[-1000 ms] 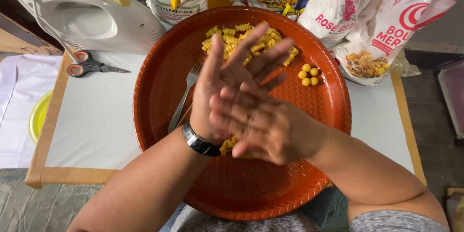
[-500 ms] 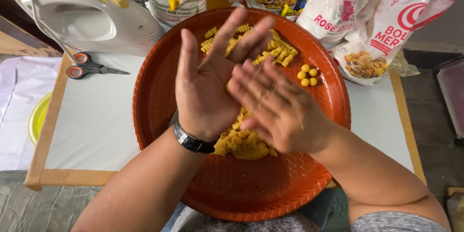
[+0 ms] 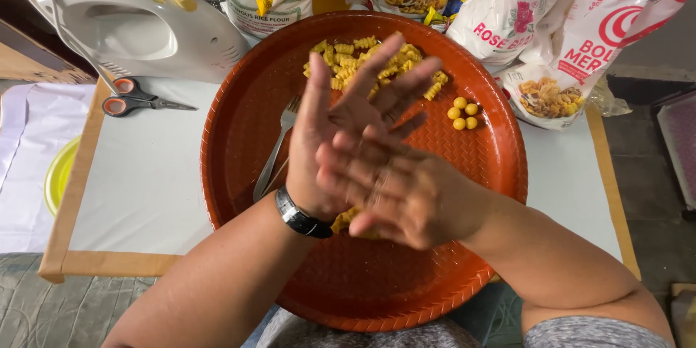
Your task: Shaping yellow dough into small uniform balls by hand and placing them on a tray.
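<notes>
My left hand, with a black watch on its wrist, is held flat and palm-up over a round orange-brown tray. My right hand lies flat across its palm, fingers spread, and anything between the palms is hidden. A lump of yellow dough peeks out on the tray beneath the hands. Ridged yellow twists are piled at the tray's far side, and three small yellow balls lie to their right. A fork rests on the tray, left of my hands.
The tray sits on a white board with a wooden edge. Orange-handled scissors and a white hand mixer are at the far left. Several flour and snack bags stand along the back. A yellow bowl is left of the board.
My right hand has slid back toward me across the left palm, after pushing forward half a second ago. The dough lump on the tray is now mostly covered by my hands.
</notes>
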